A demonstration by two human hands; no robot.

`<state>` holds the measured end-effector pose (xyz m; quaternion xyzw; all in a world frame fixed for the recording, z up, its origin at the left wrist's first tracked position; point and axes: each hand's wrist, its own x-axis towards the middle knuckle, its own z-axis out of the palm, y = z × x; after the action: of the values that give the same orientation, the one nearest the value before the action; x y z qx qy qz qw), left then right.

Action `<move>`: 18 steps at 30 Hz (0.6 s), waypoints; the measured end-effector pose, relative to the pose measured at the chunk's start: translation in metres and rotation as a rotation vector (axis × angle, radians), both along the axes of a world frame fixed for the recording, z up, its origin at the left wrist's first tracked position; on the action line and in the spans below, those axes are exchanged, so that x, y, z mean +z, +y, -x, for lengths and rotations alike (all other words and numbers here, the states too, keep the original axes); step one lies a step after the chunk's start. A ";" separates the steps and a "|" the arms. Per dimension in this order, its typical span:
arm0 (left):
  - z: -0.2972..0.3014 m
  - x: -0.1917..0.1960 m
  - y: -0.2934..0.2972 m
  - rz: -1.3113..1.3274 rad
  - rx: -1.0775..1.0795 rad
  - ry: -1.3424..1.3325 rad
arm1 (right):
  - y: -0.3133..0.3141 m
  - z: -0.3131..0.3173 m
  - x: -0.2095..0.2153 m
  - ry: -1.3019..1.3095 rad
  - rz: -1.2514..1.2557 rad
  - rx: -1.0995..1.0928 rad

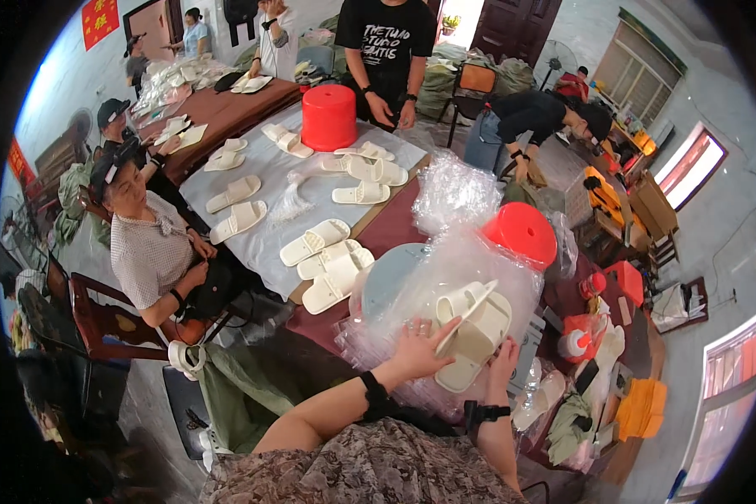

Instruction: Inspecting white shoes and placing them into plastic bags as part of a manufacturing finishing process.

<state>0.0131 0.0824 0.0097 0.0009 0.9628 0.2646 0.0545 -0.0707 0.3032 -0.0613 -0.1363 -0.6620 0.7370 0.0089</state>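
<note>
A pair of cream slippers (489, 322) is between my hands, over a pile of clear plastic bags. My left hand (422, 349) holds the edge of the left slipper, which is tilted up on its side, with the thumb and forefinger at its sole. On the other side, my right hand (502, 363) grips the edge of the right slipper, its fingertips partly hidden. The clear plastic bags (395, 343) spread beneath the slippers and around a grey-blue round stool top (396, 273).
Several slipper pairs (336, 273) lie on the grey-covered table (269, 189). Red plastic stools (521, 235) stand at its far end and beside the bags. A seated person (147, 244) is at the left; another stands beyond the table. Bottles and cloths crowd the right-hand table.
</note>
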 end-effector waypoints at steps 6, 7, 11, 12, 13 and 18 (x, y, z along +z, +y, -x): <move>-0.001 -0.011 -0.003 -0.025 -0.017 0.031 | -0.030 -0.007 0.062 0.640 -1.028 0.025; -0.003 -0.009 -0.005 -0.011 0.021 0.028 | -0.038 0.006 0.078 0.711 -1.002 0.077; -0.003 -0.011 -0.003 0.005 -0.011 0.028 | -0.055 0.092 0.135 0.455 -1.054 0.148; -0.003 -0.011 -0.002 0.017 -0.026 0.046 | -0.058 0.117 0.136 0.452 -1.127 0.124; -0.002 -0.010 0.000 0.027 -0.022 0.019 | -0.058 0.142 0.134 0.444 -1.202 0.095; 0.007 -0.010 0.013 0.053 -0.078 -0.014 | -0.029 0.209 0.119 0.225 -1.331 0.116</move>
<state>0.0061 0.0951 -0.0002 0.0349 0.9683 0.2367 0.0717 -0.2800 0.2740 0.0576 0.0113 -0.9760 0.1814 0.1203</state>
